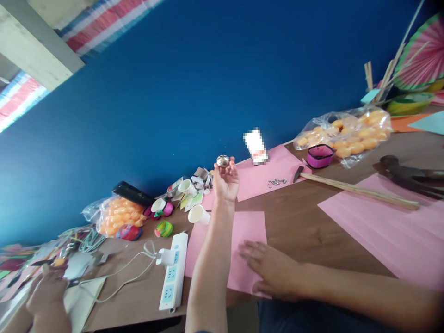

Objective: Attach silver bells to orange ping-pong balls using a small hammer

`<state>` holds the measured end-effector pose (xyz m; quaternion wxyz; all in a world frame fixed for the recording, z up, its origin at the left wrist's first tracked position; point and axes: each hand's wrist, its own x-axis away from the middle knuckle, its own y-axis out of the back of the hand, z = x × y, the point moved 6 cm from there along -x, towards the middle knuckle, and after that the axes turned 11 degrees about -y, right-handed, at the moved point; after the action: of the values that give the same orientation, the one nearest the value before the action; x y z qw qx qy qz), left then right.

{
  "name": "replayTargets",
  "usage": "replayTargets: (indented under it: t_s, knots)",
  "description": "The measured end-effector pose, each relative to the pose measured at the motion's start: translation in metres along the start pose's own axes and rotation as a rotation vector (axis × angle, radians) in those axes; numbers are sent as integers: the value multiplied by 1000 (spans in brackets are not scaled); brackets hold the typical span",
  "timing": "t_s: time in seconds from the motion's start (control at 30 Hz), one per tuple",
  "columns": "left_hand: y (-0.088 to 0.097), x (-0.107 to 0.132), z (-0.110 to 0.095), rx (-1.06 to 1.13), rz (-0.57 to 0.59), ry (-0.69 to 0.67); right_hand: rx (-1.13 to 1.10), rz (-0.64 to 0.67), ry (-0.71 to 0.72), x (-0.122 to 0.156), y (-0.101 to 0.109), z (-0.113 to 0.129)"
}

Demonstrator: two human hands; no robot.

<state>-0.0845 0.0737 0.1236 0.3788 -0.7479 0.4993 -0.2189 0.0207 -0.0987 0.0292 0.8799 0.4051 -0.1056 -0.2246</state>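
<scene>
Metal ball (223,160) clamped in the raised left hand (226,185)

The ball, taken here as the clock's centre, is held between the thumb and fingertips, palm turned up, and is seen against a blue wall (208,83). At five o'clock the right hand (277,273) is spread palm down over a pink sheet (249,226), thumb set apart from motion-blurred fingers; whether the paper is pressed cannot be told.

Between two and three o'clock, a phone (255,147) with a pixelated screen is seen beside a second pink sheet (249,180), on which small metal pieces (277,182) are scattered. Just past three, a hammer (360,188) is laid with its handle across a third pink sheet (391,236). At three, a magenta bowl (319,157) is set near a clear bag of orange ovals (350,136). At seven, a white cup (199,215) is placed, and farther out a power strip (174,277) is fitted with a plug (165,257). Around eight, a co-worker's hands (48,293) are glimpsed, blurred.
</scene>
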Motion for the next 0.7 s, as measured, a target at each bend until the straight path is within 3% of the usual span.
replayTargets:
  t_s: [0.1, 0.23, 0.47, 0.6, 0.7]
  knots:
    - [-13, 8, 17, 6, 32, 63, 99, 27, 172, -2, -22, 16]
    - [-13, 14, 24, -12, 29, 80, 158, -1, 193, 2, -31, 22]
    - [-9, 18, 21, 19, 1, 49, 154, 7, 173, 4, -17, 28]
    - [-21, 37, 30, 52, -15, 80, 230, -145, 140, -6, -3, 24]
    - [-32, 59, 49, 93, -27, 162, 305, -239, 127, -14, -3, 16]
